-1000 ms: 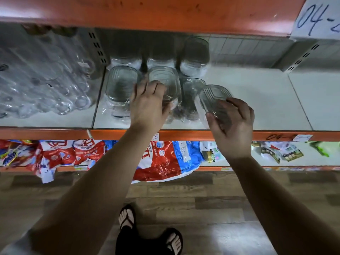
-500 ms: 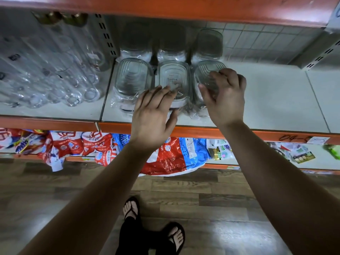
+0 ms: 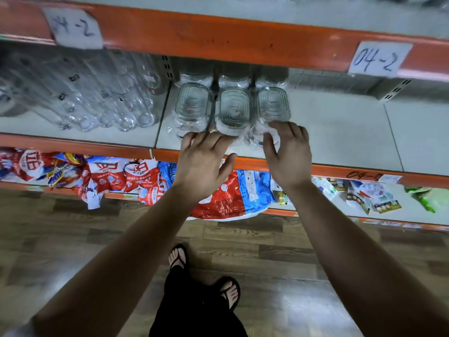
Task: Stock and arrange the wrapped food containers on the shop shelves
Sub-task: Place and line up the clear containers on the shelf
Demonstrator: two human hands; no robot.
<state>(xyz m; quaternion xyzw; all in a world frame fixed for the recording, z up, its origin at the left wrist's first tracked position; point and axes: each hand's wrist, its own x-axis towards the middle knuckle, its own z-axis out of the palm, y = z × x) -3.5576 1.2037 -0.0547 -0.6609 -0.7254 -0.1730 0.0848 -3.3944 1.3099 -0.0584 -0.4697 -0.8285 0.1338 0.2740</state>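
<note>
1. The left hand (image 3: 204, 161) is open, palm down, with its fingers spread and nearly straight. It holds nothing.
2. Its fingertips reach the crinkled plastic wrap at the near ends of the left container (image 3: 193, 105) and the middle container (image 3: 233, 108). Whether they press on the wrap cannot be told.
3. The right hand (image 3: 289, 152) is also open, with loosely curved fingers and the thumb held apart. It grips nothing.
4. Just beyond the right hand's fingertips stands the right container (image 3: 273, 105), and its wrap meets them.
5. The three clear wrapped containers stand side by side ahead of both hands, near the orange front edge of the shelf (image 3: 340, 132).
6. A back row of containers (image 3: 234, 76) stands dimly behind them, farther from the hands.
7. Clear glass bottles (image 3: 109, 100) lie outward of the left hand.
8. A "04-2" label (image 3: 379, 58) hangs above and outward of the right hand.
9. Red-and-blue packets (image 3: 230, 195) lie on the lower shelf beneath the wrists.
</note>
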